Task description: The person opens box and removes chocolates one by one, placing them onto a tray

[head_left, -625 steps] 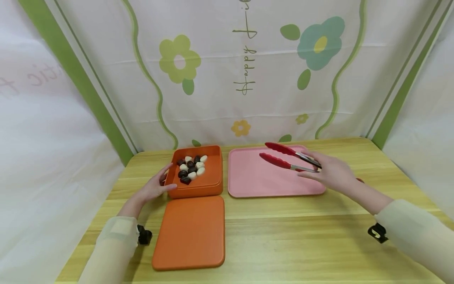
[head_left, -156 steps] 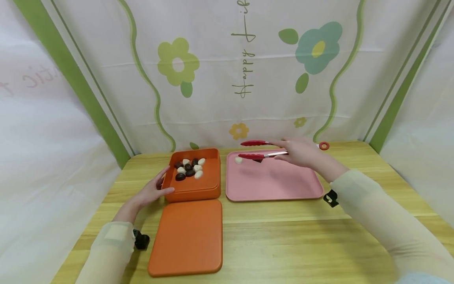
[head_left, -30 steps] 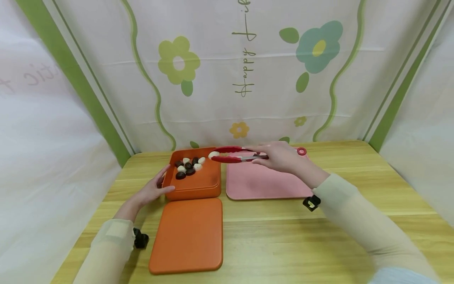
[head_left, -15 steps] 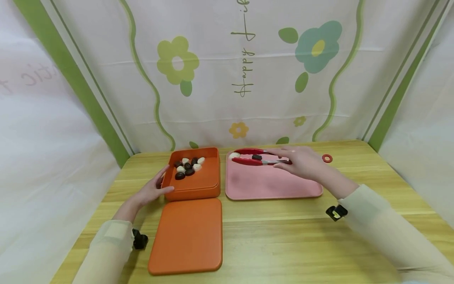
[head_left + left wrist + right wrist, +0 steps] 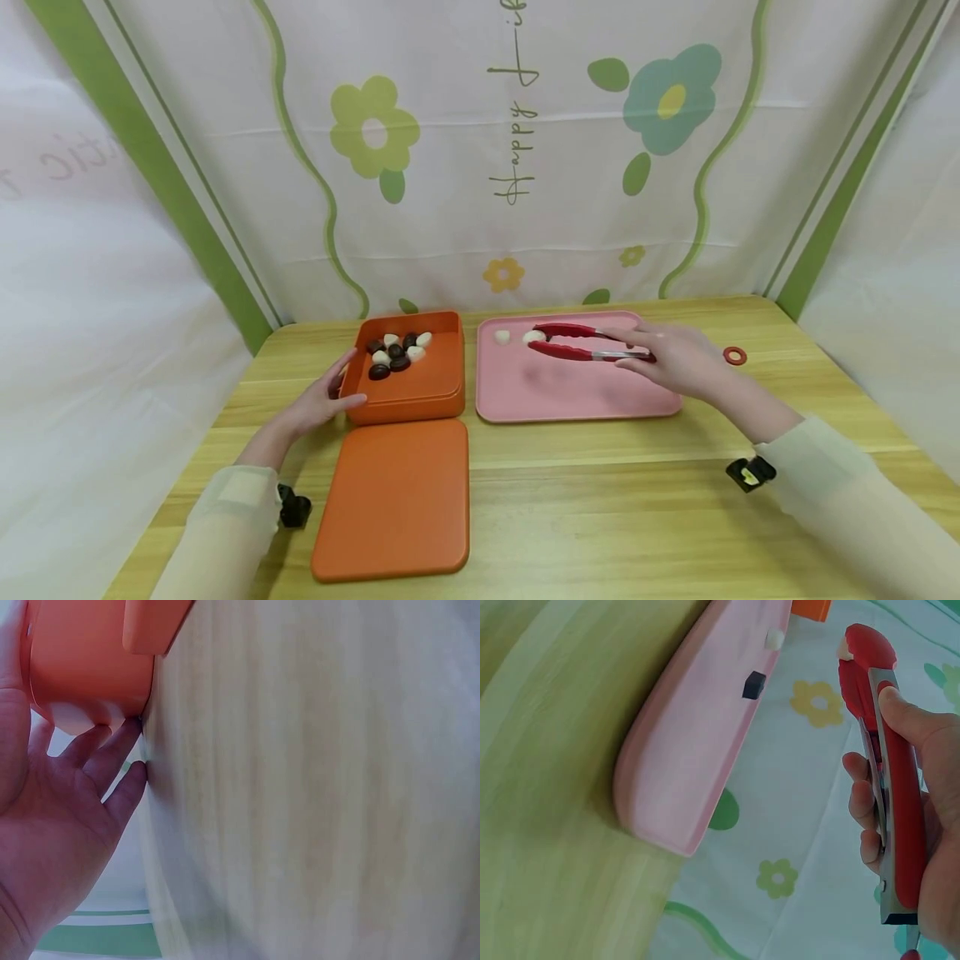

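Left grip (image 5: 315, 407), the person's bare hand: fingers spread and nearly straight along the outer left side of the orange box (image 5: 420, 408), thumb by its front-left corner. I log it as touching, not clasped. My left wrist feed has the fingertips low, close to the worktop (image 5: 570, 500).

Right grip (image 5: 678, 358): fingers curled round the tongs (image 5: 577, 353), thumb laid along one arm. Between the red tips I see a white piece (image 5: 533, 337), held above the pink tray (image 5: 585, 400). My right wrist feed agrees: a bit of white shows between the tips.

In the box: a cluster of dark pieces (image 5: 395, 352) and pale pieces (image 5: 416, 353), mixed together, toward the back left. On the tray: one rounded white lump (image 5: 502, 337) near the back-left corner. An angular dark chunk (image 5: 754, 685) lies right of it, apart, near the back edge; from the head camera I find it mostly hidden behind the tongs.

Orange lid (image 5: 393, 500) flat in front of the box, just beside it. Box and tray stand side by side, a narrow gap between. Flowered cloth (image 5: 442, 208) hangs behind.
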The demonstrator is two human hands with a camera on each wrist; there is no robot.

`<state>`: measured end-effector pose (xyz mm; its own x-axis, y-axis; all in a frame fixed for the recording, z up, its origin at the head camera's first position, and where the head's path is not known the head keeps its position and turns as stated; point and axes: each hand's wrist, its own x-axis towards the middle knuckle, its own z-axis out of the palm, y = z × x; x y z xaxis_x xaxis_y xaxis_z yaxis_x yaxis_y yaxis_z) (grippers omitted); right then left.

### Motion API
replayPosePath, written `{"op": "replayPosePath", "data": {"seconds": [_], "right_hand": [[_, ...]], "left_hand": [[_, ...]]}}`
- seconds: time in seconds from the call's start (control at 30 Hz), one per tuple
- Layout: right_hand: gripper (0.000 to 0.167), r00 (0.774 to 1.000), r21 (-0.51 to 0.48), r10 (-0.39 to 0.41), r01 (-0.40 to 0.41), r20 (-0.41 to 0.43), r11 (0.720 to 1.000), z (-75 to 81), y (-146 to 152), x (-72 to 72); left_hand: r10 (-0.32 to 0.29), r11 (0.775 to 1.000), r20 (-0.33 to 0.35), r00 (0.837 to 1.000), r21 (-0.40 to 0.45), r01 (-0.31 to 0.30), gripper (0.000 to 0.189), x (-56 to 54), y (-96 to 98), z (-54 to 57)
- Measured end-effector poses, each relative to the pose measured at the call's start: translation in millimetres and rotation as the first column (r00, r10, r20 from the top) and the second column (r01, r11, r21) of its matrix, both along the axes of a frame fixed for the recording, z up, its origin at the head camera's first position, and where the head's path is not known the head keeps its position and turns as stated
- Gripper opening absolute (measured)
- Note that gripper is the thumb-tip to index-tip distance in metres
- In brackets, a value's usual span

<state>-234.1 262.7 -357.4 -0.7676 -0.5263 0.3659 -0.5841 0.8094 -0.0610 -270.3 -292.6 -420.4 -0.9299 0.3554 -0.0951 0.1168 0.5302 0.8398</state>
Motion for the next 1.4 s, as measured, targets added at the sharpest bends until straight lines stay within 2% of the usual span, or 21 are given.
{"op": "replayPosePath", "data": {"seconds": [0.3, 0.6, 0.8, 1.13, 1.4], "right_hand": [[0.049, 0.997, 0.020, -0.072, 0.072, 0.000, 0.997, -7.3, 22, 3.2], [0.052, 0.994, 0.033, -0.102, 0.103, -0.029, 0.994, -12.5, 41, 1.2], [0.053, 0.987, 0.068, -0.154, 0.151, 0.039, 0.986, -13.2, 48, -2.1], [0.053, 0.966, 0.113, -0.222, 0.208, 0.131, 0.972, -14.3, 56, -21.4], [0.057, 0.955, 0.132, -0.226, 0.203, 0.191, 0.970, -16.6, 55, -38.6]], "left_hand": [[-0.003, 1.000, -0.006, 1.000, 0.003, 0.003, 0.088, 0.0, -0.2, -0.5], [-0.004, 1.000, -0.007, 1.000, 0.009, 0.004, 0.088, 0.5, 0.0, 0.5], [-0.002, 1.000, -0.003, 1.000, -0.006, 0.002, 0.088, -1.2, -0.8, -1.4], [0.012, 1.000, -0.004, 1.000, -0.022, -0.012, 0.088, -2.6, -1.2, -3.1], [0.008, 1.000, -0.008, 1.000, -0.018, -0.008, 0.087, -3.3, -2.3, -4.8]]}}
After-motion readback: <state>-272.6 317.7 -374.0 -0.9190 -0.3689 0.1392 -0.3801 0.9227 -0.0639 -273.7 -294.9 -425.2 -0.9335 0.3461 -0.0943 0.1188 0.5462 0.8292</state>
